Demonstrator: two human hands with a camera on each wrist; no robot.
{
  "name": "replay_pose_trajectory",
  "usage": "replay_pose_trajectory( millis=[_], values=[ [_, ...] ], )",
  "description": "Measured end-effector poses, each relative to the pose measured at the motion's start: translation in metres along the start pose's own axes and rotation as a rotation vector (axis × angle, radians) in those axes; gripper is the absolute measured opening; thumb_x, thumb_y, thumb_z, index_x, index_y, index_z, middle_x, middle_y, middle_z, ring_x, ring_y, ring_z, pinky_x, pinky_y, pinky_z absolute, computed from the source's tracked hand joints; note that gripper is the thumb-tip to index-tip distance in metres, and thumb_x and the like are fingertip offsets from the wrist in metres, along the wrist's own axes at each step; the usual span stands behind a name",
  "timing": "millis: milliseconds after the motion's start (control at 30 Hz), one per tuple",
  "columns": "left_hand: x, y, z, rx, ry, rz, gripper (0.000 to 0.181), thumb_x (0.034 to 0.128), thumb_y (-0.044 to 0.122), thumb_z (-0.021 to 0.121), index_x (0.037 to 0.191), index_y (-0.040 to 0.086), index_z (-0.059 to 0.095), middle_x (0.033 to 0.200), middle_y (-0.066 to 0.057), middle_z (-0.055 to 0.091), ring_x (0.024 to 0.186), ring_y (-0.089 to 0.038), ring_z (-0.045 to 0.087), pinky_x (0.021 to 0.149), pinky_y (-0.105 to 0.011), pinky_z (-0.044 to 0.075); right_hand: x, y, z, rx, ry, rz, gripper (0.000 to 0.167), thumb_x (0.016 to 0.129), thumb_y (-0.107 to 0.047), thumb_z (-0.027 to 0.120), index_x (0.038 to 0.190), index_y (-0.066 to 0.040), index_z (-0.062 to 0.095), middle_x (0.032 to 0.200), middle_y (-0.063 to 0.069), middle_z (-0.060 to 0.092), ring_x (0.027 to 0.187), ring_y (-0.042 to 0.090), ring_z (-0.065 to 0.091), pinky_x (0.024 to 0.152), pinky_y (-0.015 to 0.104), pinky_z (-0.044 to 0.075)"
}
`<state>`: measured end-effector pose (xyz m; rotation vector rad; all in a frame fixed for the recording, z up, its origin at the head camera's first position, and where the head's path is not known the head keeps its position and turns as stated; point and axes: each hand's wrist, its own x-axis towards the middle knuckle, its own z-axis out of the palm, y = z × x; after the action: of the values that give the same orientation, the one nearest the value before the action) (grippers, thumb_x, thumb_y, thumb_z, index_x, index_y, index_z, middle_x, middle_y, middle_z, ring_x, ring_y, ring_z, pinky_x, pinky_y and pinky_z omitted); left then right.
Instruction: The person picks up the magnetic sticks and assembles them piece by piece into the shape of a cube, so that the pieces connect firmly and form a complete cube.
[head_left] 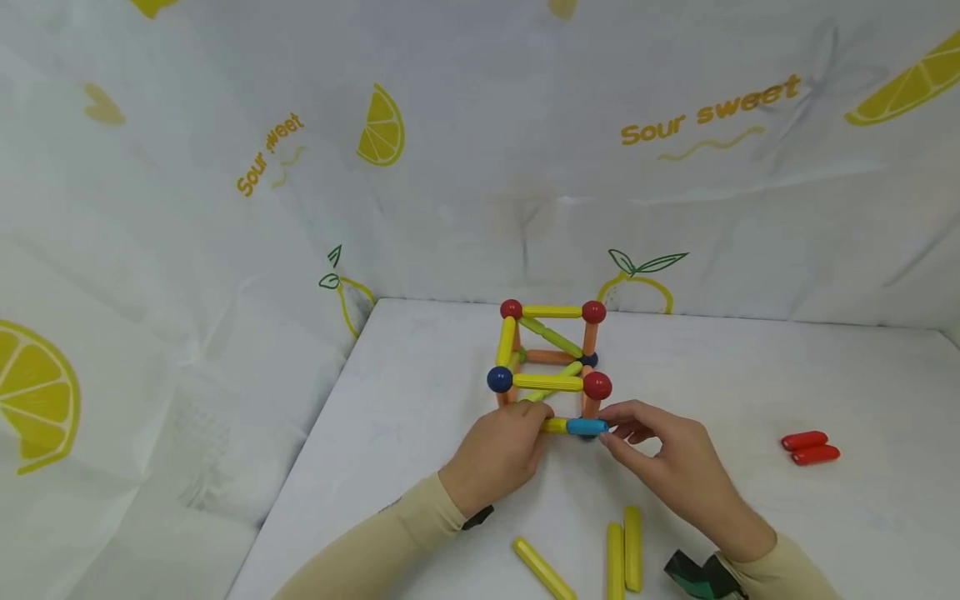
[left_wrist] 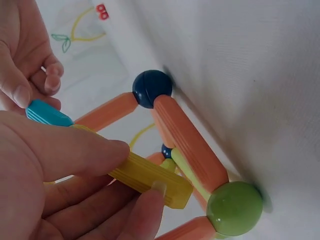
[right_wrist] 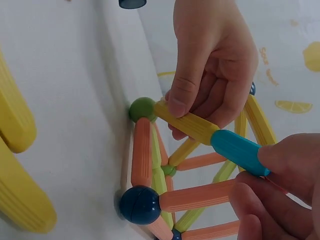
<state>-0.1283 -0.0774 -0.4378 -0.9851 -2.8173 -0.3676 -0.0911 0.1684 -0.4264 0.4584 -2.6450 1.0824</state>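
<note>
My left hand (head_left: 498, 454) pinches a yellow magnetic rod (right_wrist: 187, 124) between thumb and fingers. A short blue rod (head_left: 587, 427) is end to end with it, and the fingertips of my right hand (head_left: 671, 454) pinch its far end. The joined rods are held in front of a box-shaped frame of rods and balls. Yellow rods (head_left: 547, 382) form its top, with red balls (head_left: 597, 386) and a dark blue ball (head_left: 499, 379) at the corners. Lower down, orange rods (left_wrist: 192, 142) meet a green ball (left_wrist: 235, 208) and a dark blue ball (left_wrist: 152, 88).
Loose yellow rods (head_left: 633, 548) lie on the white table (head_left: 405, 392) near its front. Two short red rods (head_left: 815, 454) lie to the right. A white sheet (head_left: 480, 167) printed with lemons hangs behind and to the left.
</note>
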Motion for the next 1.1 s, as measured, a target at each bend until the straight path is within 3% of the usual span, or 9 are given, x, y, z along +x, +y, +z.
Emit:
replay_pose_trajectory(
  millis=[233,533,700,867,967,1100],
  values=[
    [0.0,0.002,0.002,0.056,0.022,-0.034,0.032,0.1007,0.019,0.079,0.129,0.01,0.068,0.117,-0.004,0.078,0.093,-0.011,0.078,0.08,-0.022,0.064,0.002,-0.001,0.007,-0.078,0.067,-0.047,0.035,0.087,-0.013,0.091,0.119,-0.023,0.079,0.105,-0.013,0.08,0.085,0.001,0.067,0.074,0.026,0.062],
    [0.0,-0.002,0.012,0.128,0.097,-0.008,0.029,0.101,0.018,0.078,0.127,0.008,0.069,0.113,-0.004,0.078,0.088,-0.011,0.078,0.071,-0.021,0.063,0.006,-0.003,0.012,-0.138,0.087,-0.053,0.039,0.084,-0.009,0.093,0.12,-0.018,0.082,0.102,-0.007,0.082,0.081,0.007,0.069,0.071,0.027,0.063],
    [0.004,0.001,0.01,0.085,0.159,0.017,0.033,0.1025,0.031,0.077,0.128,0.012,0.07,0.109,0.002,0.079,0.086,-0.007,0.077,0.065,-0.017,0.06,0.008,-0.004,0.013,-0.134,0.136,-0.07,0.035,0.082,-0.009,0.095,0.113,-0.018,0.082,0.096,-0.008,0.082,0.076,0.006,0.067,0.068,0.026,0.062],
    [0.009,0.003,0.006,0.057,0.19,0.041,0.026,0.1044,0.036,0.074,0.119,0.015,0.071,0.1,0.006,0.077,0.081,-0.005,0.072,0.061,-0.013,0.054,0.014,-0.004,0.006,-0.121,0.228,-0.081,0.028,0.079,-0.013,0.097,0.097,-0.016,0.076,0.081,-0.008,0.072,0.07,0.004,0.056,0.063,0.012,0.05],
    [0.009,0.004,0.005,0.082,0.201,0.023,0.023,0.1037,0.033,0.075,0.115,0.014,0.072,0.096,0.005,0.077,0.077,-0.006,0.07,0.06,-0.015,0.055,0.023,-0.003,-0.002,-0.1,0.236,-0.078,0.035,0.079,-0.014,0.097,0.106,-0.014,0.074,0.091,-0.004,0.072,0.078,0.008,0.06,0.072,0.007,0.046],
    [0.009,0.007,0.004,0.101,0.209,0.007,0.024,0.1026,0.03,0.077,0.117,0.012,0.073,0.097,0.004,0.078,0.079,-0.007,0.073,0.062,-0.018,0.058,0.032,-0.003,-0.01,-0.059,0.109,-0.07,0.057,0.084,-0.019,0.095,0.135,-0.02,0.07,0.12,-0.001,0.075,0.101,0.014,0.067,0.085,0.013,0.054]
  ],
)
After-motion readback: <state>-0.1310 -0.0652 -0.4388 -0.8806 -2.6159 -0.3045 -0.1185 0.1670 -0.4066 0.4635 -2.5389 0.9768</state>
